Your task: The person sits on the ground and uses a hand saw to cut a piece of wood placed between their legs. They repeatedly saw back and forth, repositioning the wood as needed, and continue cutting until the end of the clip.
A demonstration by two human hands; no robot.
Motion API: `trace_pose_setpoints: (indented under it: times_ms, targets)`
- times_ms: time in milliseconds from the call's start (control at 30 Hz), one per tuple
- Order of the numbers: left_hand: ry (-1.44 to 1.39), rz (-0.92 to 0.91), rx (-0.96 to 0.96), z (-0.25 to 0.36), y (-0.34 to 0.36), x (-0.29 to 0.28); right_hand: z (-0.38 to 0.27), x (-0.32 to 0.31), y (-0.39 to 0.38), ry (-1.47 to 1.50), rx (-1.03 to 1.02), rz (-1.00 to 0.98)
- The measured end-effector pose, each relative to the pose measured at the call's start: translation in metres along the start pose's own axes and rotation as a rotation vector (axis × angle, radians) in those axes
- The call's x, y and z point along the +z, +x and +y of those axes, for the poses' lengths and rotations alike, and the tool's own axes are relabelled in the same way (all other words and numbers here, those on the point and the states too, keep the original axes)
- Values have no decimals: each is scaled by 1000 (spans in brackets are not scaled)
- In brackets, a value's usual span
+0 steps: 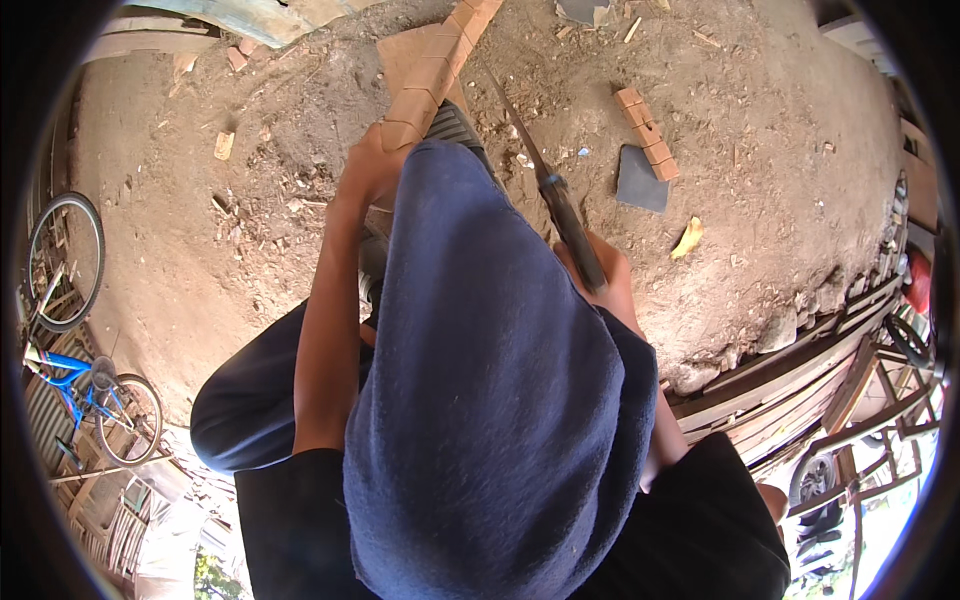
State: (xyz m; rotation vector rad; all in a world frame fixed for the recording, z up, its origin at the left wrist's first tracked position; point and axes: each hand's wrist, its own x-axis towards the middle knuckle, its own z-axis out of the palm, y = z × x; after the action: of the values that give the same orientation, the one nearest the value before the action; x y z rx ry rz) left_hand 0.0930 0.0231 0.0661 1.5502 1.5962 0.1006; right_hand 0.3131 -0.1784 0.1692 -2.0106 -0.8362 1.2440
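My left hand [375, 165] is wrapped round the near end of a long reddish-brown wooden bar [428, 80], marked by lines across its length. The bar slants away up and to the right, with a flat brown board [400, 55] beside and under it. In my right hand [612, 275] is the dark handle of a long, narrow knife [562, 205]. Its thin blade points away and to the left, apart from the bar. A dark blue cloth [490, 330] hangs over the middle of the view and hides much of my lap. Part of a dark ridged sole [455, 125] shows by the bar.
On the dirt floor [270, 110], right of the knife, lie a short notched reddish-brown block [648, 135], a dark flat square [642, 180] and a yellow scrap [688, 238]. Chips are scattered about. A blue bicycle [70, 370] stands far left; planks [800, 370] line the right.
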Motion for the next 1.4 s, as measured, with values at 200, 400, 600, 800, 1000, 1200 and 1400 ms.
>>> trace_pose_setpoints:
  times_ms: [200,400,600,800,1000,1200,1400]
  targets:
    - [106,40,41,-19,7,9,11,-10,-24,40,-97,-6]
    - [138,44,25,-12,8,6,-13,0,10,-27,8,6]
    - [175,91,61,-15,5,15,3,-16,-34,41,-32,2]
    - [159,92,61,-21,8,19,-13,-2,5,-27,-90,20]
    - [160,101,74,-22,14,22,-8,-19,2,-13,-85,7]
    - [151,100,83,-32,17,19,-7,-10,8,-14,-95,-9]
    - [89,48,92,-20,15,11,9,-14,6,0,-95,3]
